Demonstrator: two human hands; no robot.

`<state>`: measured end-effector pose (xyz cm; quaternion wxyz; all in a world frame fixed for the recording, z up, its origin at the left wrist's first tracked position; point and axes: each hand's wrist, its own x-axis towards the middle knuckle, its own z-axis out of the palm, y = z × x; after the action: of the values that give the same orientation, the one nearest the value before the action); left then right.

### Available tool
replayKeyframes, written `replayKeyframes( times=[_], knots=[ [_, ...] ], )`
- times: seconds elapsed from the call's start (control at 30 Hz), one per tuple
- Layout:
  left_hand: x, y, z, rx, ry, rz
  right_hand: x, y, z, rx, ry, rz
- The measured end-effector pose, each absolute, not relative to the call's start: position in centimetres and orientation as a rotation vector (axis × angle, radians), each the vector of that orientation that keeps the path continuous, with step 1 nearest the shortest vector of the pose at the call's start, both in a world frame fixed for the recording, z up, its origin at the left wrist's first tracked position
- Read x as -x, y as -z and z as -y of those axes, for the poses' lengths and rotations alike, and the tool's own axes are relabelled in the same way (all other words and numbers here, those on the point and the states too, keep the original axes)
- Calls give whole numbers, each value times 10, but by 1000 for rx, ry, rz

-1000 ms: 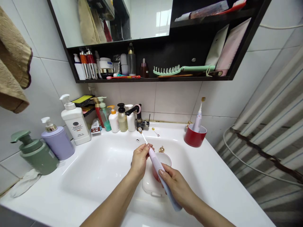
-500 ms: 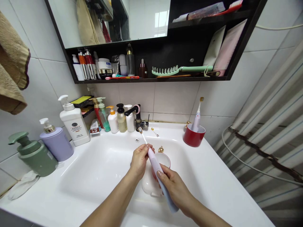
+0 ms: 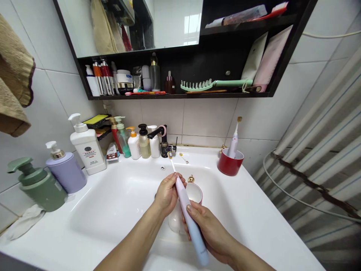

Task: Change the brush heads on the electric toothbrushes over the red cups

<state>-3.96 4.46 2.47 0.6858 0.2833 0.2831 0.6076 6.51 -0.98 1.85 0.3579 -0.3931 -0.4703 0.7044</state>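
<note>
Over the sink (image 3: 121,210), about mid-basin, the elec. toothbrush (image 3: 193,223) slants w/ its brush head (image 3: 170,154) up near the tap (image 3: 165,140) & its blue base toward the wearer. L hand (image 3: 166,192): thumb & fingers pinched where neck meets handle. R hand (image 3: 207,225): fingers curled round mid-handle, thumb along it. Vs. half a sec ago, the base has swung a bit left & nearer the wearer, so more of the blue end is out from behind the R hand, w/ faint marks now showing. Head & handle look joined; prob. just a change of angle in a two-handed hold. In the basin beyond: a cup (image 3: 196,191), mostly covered by hands & handle, plus a pale item (image 3: 175,223), partly hidden, can't ID. Back ledge: a small yellow-tipped piece (image 3: 184,159), maybe a loose brush head, too small to be sure. R of basin: red holder (image 3: 230,167) w/ 2nd toothbrush (image 3: 234,145) leaning up. Marks on the base unreadable; some fingertips hidden; forearms cut off at bottom edge.
</note>
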Motion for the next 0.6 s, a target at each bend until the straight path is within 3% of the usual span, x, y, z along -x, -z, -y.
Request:
replayKeyframes(
  times=[0.17,0.6],
  knots=[
    [37,-25,-43,-628,-1372,-678,-65,-17,8,1080,-1670,1274],
    [45,-27,-46,-665,-1344,-637,-68,-20,9,876,-1922,1112]
  ],
)
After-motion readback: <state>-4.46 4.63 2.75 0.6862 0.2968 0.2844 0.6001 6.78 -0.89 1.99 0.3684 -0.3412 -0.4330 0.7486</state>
